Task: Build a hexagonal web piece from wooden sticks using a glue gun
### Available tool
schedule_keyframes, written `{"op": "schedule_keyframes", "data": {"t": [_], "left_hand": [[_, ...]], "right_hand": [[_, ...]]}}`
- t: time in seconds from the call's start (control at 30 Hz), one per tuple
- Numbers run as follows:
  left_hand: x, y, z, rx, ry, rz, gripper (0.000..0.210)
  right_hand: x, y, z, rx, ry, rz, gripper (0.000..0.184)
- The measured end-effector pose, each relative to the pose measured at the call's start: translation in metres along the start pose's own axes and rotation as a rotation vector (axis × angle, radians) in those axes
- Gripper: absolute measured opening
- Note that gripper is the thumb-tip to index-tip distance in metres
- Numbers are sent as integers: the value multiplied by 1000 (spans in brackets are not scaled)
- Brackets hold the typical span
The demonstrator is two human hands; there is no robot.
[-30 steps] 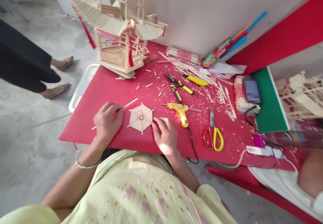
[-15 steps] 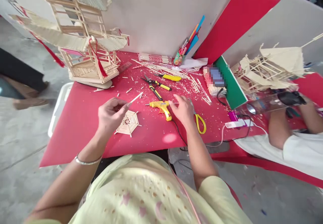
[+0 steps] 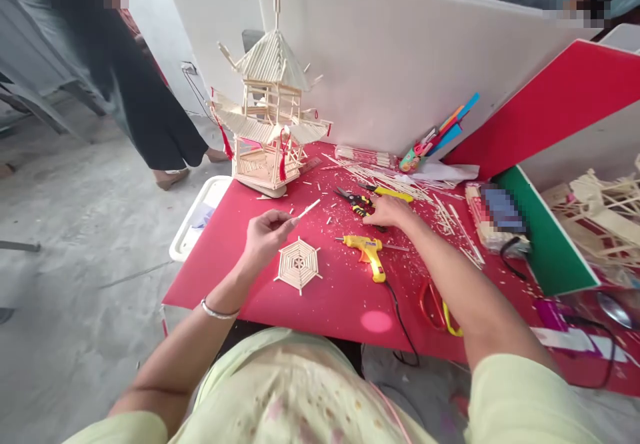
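My left hand (image 3: 270, 234) is closed in a pinch on a thin wooden stick (image 3: 309, 209), which points up to the right. Just below it, a hexagonal web of glued sticks (image 3: 299, 265) lies flat on the red table. My right hand (image 3: 393, 212) is over the black and yellow pruning shears (image 3: 354, 197), thumb and fingers around the handles, which it partly hides. A second yellow-handled cutter (image 3: 403, 195) lies right behind that hand. Nearer to me, a yellow hot glue gun (image 3: 367, 251) lies on its side, nozzle to the left.
A stick pagoda model (image 3: 270, 131) with red tassels stands at the back left. Loose sticks (image 3: 400, 181), scraps and a pen cup (image 3: 411, 159) lie towards the wall. Scissors (image 3: 443, 307) lie under my right forearm. A green board (image 3: 543, 231) stands right; a person's legs (image 3: 145, 97) show left.
My right hand has moved from beside the glue gun forward to the pruning shears' handles. My left hand still pinches the stick. The view has swung left, showing the whole pagoda.
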State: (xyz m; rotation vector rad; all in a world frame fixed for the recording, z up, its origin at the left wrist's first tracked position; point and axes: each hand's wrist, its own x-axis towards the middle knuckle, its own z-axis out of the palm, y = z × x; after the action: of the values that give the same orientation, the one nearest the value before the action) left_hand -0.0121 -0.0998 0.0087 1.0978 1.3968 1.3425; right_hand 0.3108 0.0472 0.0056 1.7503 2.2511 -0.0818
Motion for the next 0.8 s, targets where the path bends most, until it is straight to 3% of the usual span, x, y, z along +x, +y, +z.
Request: {"op": "schedule_keyframes", "data": {"t": [0.2,0.3,0.37,0.43,0.53,0.63,0.8], "left_hand": [[11,11,9,-114,-28,-2,34],[14,17,14,-227,-41,1,34],[15,20,18,-279,-46,-4,35],[14,22,22,-301,-48,-16,37],[11,27,27,-309,-47,-16,38],[7,32,26,-315,-44,-4,39],[3,36,23,-314,-37,6,38]], "right_hand": [[-14,-7,-4,-52,253,82,92],[-30,-8,-13,173,318,148,98],[-47,-12,-23,605,257,112,94],[-69,-21,-31,1073,170,-17,80],[-110,-44,-30,1455,173,-165,79],[-155,-84,-3,1850,101,-229,83],[-221,-164,63,2365,-322,-396,77]]}}
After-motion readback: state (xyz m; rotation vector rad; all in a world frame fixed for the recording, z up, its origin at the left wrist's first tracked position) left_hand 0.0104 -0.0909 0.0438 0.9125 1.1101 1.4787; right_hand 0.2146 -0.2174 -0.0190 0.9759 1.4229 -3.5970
